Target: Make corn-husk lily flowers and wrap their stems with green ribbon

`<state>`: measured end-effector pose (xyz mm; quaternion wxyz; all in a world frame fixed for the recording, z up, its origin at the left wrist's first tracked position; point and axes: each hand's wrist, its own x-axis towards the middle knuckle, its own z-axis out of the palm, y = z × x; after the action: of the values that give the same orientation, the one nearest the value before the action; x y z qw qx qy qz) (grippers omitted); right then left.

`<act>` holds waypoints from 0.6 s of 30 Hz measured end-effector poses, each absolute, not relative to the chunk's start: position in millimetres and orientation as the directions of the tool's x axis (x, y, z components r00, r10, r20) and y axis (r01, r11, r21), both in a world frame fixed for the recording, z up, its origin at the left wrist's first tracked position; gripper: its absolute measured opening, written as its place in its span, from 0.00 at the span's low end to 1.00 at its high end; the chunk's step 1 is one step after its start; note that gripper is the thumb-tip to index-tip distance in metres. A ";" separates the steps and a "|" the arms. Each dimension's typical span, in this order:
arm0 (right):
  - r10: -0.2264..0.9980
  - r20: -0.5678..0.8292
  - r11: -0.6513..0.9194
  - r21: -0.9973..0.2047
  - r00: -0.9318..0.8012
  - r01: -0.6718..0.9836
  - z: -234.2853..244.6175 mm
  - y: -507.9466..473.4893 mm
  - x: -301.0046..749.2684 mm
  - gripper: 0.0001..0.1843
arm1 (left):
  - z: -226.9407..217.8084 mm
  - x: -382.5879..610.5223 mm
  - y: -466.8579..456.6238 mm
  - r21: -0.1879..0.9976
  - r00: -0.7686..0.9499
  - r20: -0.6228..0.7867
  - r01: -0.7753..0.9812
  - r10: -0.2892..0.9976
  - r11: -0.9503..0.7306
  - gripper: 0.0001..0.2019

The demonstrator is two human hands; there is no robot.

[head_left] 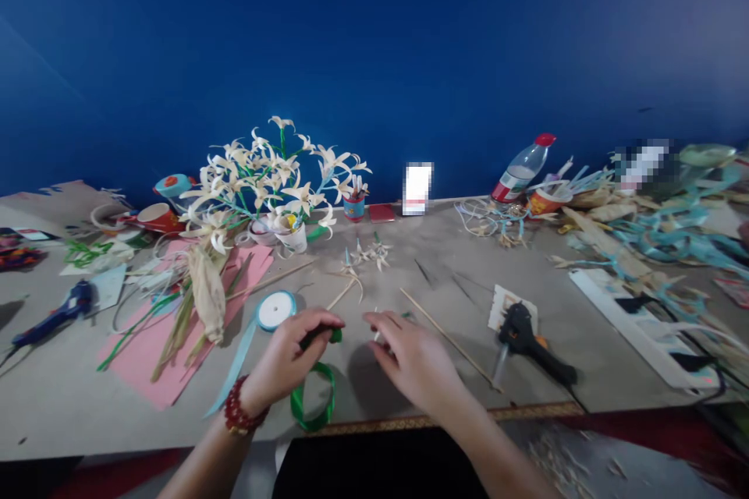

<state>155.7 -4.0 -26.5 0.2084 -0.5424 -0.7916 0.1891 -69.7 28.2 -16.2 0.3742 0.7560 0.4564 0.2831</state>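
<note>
My left hand point(292, 355), with a red bead bracelet at the wrist, has its thumb and fingers closed on a bit of green ribbon point(335, 335). A loose roll of green ribbon point(313, 398) stands just below it by the table's front edge. My right hand point(413, 355) is closed too, facing the left across a small gap. Something small and pale point(378, 336) shows at its fingertips, too blurred to name. Left of the left hand is a white spool of light blue ribbon point(276, 310). A thin stick point(448, 335) lies right of the right hand.
White handmade flowers point(284, 171) stand in cups at the back. A black glue gun point(535, 347) and a white power strip point(640, 331) lie right; a blue glue gun point(55, 316) and pink paper point(140, 355) lie left. A bottle point(523, 169) leans near the wall.
</note>
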 end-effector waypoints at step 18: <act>0.904 0.418 0.364 -0.649 -0.086 0.668 47.2 -26.2 242.0 0.07 | -44.1 -109.1 45.7 0.390 0.335 0.312 0.808 0.889 -0.442 0.12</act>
<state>242.0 -26.2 47.2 0.4005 -0.5445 -0.7221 0.1472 -109.1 45.7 -44.1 0.0825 0.8130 0.5218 0.2449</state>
